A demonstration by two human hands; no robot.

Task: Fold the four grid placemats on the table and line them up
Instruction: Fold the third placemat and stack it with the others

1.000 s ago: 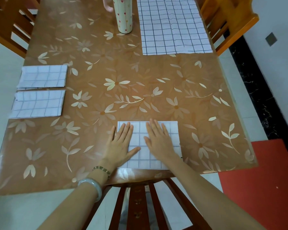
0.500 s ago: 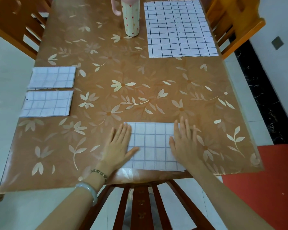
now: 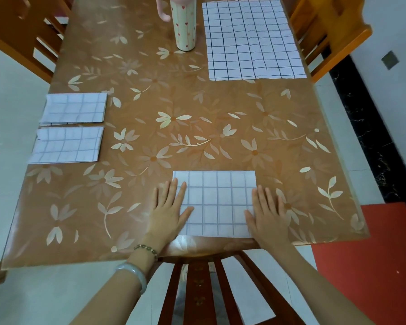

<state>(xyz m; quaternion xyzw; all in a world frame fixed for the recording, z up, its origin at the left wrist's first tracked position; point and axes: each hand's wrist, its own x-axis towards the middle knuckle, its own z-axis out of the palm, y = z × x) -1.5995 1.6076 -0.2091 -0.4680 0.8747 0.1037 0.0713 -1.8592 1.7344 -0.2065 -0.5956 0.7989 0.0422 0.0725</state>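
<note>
Floral surface held the folded placemat at 6 o'clock. Left grip stayed flat, open, on its left edge; right grip, equally flat, had slid from centre to its right edge.

Far centre, the bottle: its top and most of the pink handle are cut by the upper frame edge. The far end of the tabletop is out of frame too. The far-left chair and far-right chair are only partly in view, and the near chair is cut at the bottom edge.

On the near folded placemat, the left hand covers part of its left edge and the right hand covers its near-right corner. Layer count in that fold: can't tell. The dark wall plate on the right is too small to identify. Both forearms run off the bottom edge.
</note>
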